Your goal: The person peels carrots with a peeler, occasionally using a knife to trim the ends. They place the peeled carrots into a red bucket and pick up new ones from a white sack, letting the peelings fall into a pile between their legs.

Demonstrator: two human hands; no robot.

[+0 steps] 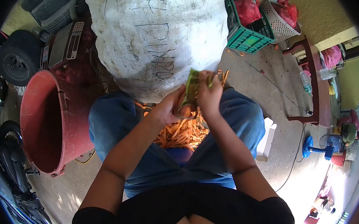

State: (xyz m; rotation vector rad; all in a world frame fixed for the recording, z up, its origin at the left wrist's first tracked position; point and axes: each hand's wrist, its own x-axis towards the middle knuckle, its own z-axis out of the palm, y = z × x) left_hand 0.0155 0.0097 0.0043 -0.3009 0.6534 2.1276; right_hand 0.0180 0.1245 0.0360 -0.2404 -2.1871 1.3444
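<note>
My left hand (170, 108) is closed around a long green-and-brown vegetable (192, 88) with a rounded, orange-brown lower end. Against its right side, my right hand (210, 94) has its fingers curled, slightly blurred. A bit of green shows between those fingers, too small to tell what it is. Both hands are above my knees, just in front of a big white woven sack (161, 34) with dark handwriting. Below them, between my legs, lies a heap of orange peel strips (181, 133).
A tall red tub (62, 120) stands open on the left. Ahead right are a green crate (251, 40) and a white basket (279, 24) with red bags. A wooden frame (321, 89), a cable and a blue fan (309, 146) are on the right. A motorcycle (16, 186) stands far left.
</note>
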